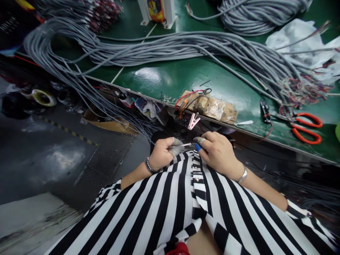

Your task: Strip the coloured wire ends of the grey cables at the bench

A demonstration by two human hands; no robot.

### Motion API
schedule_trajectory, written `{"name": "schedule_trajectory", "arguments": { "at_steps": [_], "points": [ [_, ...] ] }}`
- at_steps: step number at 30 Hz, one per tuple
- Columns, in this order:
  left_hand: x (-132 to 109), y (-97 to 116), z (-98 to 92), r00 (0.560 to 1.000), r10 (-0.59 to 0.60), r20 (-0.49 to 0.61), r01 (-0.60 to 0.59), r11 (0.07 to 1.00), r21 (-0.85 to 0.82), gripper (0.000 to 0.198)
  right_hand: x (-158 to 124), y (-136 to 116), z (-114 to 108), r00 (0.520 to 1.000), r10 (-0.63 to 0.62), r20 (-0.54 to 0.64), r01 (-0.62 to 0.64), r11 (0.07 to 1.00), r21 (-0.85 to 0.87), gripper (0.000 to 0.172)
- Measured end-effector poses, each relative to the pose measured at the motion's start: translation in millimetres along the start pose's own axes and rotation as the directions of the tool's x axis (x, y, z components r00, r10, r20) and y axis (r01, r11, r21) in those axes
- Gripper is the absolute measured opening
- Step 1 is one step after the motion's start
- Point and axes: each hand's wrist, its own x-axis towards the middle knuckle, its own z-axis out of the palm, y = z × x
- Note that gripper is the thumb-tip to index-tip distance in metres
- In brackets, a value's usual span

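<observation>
My left hand (162,154) is closed in a pinch, with grey coverings on thumb and fingertip. Between them a thin cable end (187,144) sticks out, pale at its tip, pointing toward my other hand. My right hand (219,154) is closed too, one finger in a grey covering and another in a blue one; whatever it pinches is too small to make out. Both hands are held just above my lap, below the table edge. Grey cables (127,118) hang from the table and run down behind my left hand.
A long bundle of grey cables (159,47) lies along the green table (159,79), its stripped ends at the right. Orange-handled scissors (305,127), a small dark cutting tool (265,110), a wooden block (212,106) and a pink clip (193,121) are near the edge.
</observation>
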Motion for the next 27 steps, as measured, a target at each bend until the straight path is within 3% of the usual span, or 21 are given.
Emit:
{"name": "schedule_trajectory", "arguments": {
  "at_steps": [27],
  "points": [
    [2.1,1.9,2.6,0.998,-0.058,0.029,0.059,0.998,-0.025,0.015,-3.5,3.4,0.8,1.0,0.005,0.02,-0.005,1.0,-0.003,0.023]
  ]
}}
